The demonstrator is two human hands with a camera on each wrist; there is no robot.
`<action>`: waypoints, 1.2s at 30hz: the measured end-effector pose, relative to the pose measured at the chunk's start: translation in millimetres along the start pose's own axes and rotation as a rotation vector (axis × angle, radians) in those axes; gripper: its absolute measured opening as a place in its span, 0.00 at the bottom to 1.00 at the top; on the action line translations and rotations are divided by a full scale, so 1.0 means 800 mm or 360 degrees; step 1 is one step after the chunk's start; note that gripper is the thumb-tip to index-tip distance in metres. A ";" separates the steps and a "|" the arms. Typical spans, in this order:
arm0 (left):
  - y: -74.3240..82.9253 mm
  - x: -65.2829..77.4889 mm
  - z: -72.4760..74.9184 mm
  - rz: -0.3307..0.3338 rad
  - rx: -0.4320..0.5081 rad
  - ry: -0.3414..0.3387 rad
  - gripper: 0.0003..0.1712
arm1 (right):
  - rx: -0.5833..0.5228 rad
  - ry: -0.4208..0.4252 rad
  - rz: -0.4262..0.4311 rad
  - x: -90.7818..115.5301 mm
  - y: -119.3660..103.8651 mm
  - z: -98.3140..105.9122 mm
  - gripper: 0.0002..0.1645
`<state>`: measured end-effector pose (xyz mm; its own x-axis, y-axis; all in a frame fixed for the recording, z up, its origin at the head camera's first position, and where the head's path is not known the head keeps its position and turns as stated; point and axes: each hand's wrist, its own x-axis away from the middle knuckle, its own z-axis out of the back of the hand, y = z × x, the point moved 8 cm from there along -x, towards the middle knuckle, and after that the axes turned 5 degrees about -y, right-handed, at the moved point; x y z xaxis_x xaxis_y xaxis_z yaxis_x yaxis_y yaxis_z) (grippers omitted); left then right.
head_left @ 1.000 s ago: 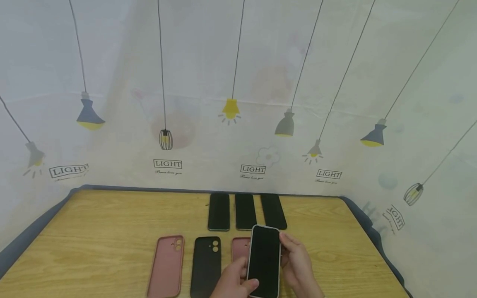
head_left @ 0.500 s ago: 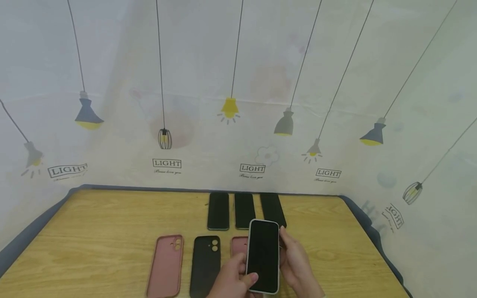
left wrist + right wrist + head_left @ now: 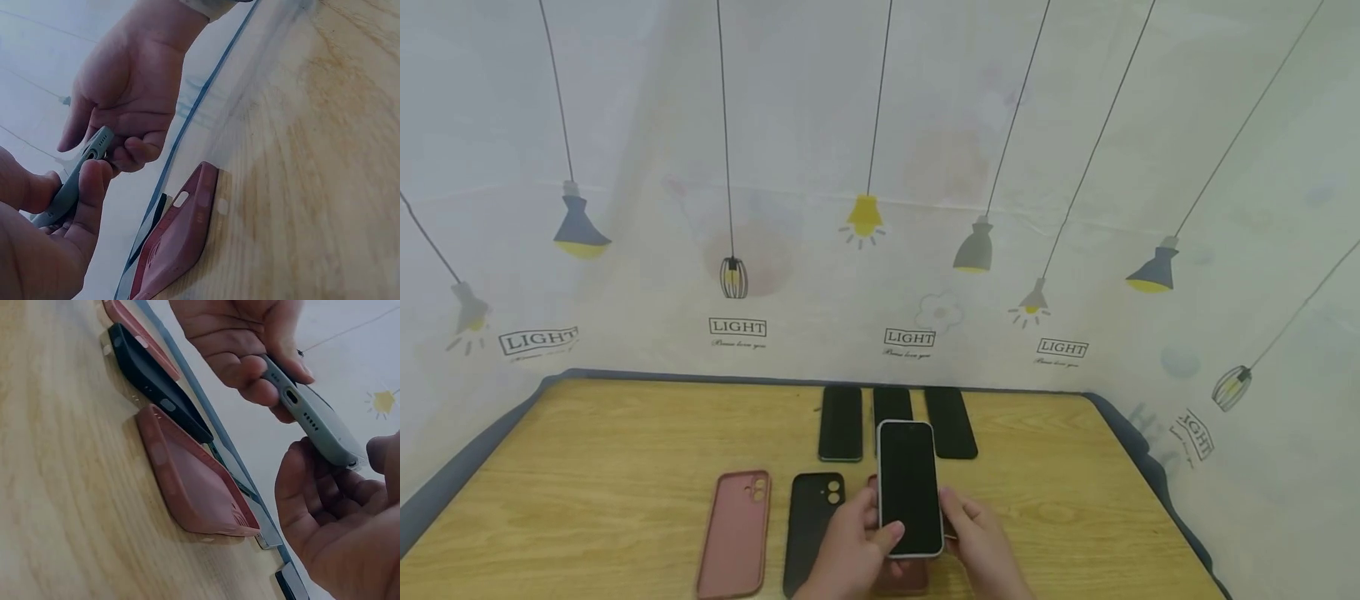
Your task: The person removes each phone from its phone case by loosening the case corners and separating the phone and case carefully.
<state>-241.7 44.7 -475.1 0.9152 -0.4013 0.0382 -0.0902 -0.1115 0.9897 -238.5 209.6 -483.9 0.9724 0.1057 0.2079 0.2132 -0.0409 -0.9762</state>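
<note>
A phone (image 3: 910, 492) in a pale case is held up over the table, its dark screen facing me. My left hand (image 3: 848, 546) grips its left side, thumb on the lower screen and fingers behind. At the right edge is my right hand (image 3: 983, 546); in the right wrist view its fingers (image 3: 300, 469) curl under the corner, with the thumb close by. The charging port and speaker holes of the pale case (image 3: 315, 425) face that camera. Below the phone lies a pink phone case (image 3: 904, 577), mostly hidden in the head view.
To the left lie a black case (image 3: 812, 525) and another pink case (image 3: 733, 533), open sides up. Three dark phones, the left one (image 3: 841, 423) among them, form a row at the table's back edge. A printed cloth (image 3: 820, 167) hangs behind the wooden table (image 3: 587, 467).
Both hands and the phone have shifted left, and the phone sits higher in the head view. It now overlaps the middle phone of the back row. The cases on the table stay put.
</note>
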 end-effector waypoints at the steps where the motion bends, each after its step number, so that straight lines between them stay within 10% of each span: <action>1: 0.001 0.000 0.001 -0.0007 0.0000 0.0015 0.23 | 0.0022 0.0004 0.0015 0.002 0.000 -0.001 0.29; 13: 0.007 0.000 0.007 -0.0102 -0.0058 0.0164 0.20 | 0.0247 0.0183 0.0058 0.012 0.003 -0.012 0.23; 36: 0.017 0.000 0.003 -0.0093 0.0044 0.0135 0.18 | -0.0566 0.0102 -0.0029 0.013 0.009 -0.020 0.19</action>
<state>-243.8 40.7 -461.8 0.9492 -0.3147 -0.0069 -0.0452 -0.1578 0.9864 -225.2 194.9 -487.5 0.9696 0.0474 0.2399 0.2394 -0.3841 -0.8917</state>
